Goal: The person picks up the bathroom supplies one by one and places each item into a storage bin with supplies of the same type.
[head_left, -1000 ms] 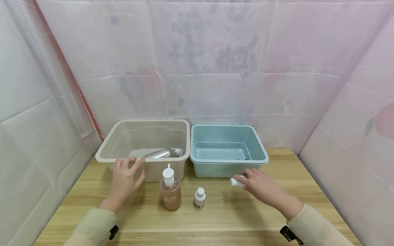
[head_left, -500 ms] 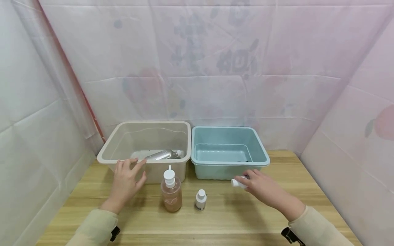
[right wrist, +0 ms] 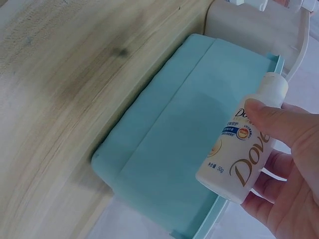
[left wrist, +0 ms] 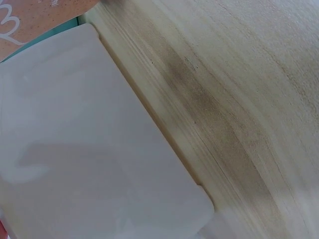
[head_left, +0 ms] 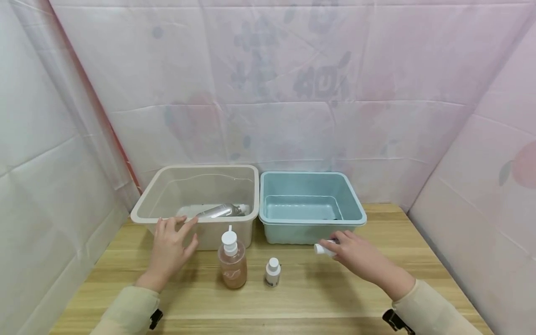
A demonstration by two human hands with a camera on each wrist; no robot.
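In the head view my right hand [head_left: 356, 255] grips a small white bottle [head_left: 322, 249] in front of the blue bin. The right wrist view shows it as a white Dove bottle [right wrist: 241, 154] with gold lettering, held between thumb and fingers, its cap tilted up. My left hand [head_left: 167, 249] has its fingers spread, fingertips right at the front rim of the beige bin [head_left: 201, 219]. Between the hands stand a pump bottle [head_left: 233, 270] of orange-pink liquid with a white pump and a smaller white bottle [head_left: 272, 274], both upright on the table.
A clear bottle [head_left: 224, 210] with a white cap lies inside the beige bin. Beside that bin, to its right, stands the blue bin [head_left: 314, 231]. Both rest at the back of the wooden table [head_left: 234, 307], close to a printed curtain [head_left: 284, 130].
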